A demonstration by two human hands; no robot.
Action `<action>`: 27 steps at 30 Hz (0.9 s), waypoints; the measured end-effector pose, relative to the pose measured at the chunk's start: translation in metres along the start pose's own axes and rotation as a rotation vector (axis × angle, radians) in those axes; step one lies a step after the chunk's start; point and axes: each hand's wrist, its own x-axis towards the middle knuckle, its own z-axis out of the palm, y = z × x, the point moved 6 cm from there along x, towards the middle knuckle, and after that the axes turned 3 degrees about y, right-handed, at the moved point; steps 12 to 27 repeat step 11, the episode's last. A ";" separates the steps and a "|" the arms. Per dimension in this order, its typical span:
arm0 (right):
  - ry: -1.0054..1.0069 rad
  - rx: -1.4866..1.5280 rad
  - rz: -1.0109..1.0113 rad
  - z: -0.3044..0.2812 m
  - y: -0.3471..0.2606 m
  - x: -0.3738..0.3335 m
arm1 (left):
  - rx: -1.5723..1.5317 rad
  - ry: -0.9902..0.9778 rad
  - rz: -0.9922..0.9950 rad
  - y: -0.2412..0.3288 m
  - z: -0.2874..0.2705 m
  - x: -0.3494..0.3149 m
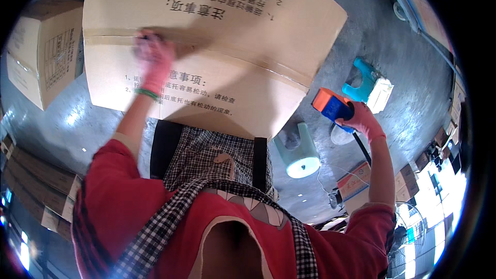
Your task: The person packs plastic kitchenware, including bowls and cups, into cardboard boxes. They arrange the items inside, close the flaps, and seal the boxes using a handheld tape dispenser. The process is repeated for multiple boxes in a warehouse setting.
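Observation:
A large brown carton [227, 93] with printed dark lettering lies before me, a taped seam running across its top. My left hand [152, 54], in a pink glove, is over the carton by the left end of this seam. Motion blur smears its fingers, so I cannot make out their closure. Off to the carton's right, my gloved right hand [361, 119] grips a blue and orange tape dispenser [335, 107]. Its orange end points toward the carton, close to the right edge.
At the left stands another carton [44, 57]. To the right are a turquoise stool [364, 80] with a pale stack [381, 94] on it, and a pale green stool [299, 152]. Boxes [41, 175] line the lower left; a fan [408, 227] stands lower right.

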 end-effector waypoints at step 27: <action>0.099 -0.008 -0.143 0.035 0.032 0.016 | -1.151 -0.282 0.394 0.226 -0.205 0.009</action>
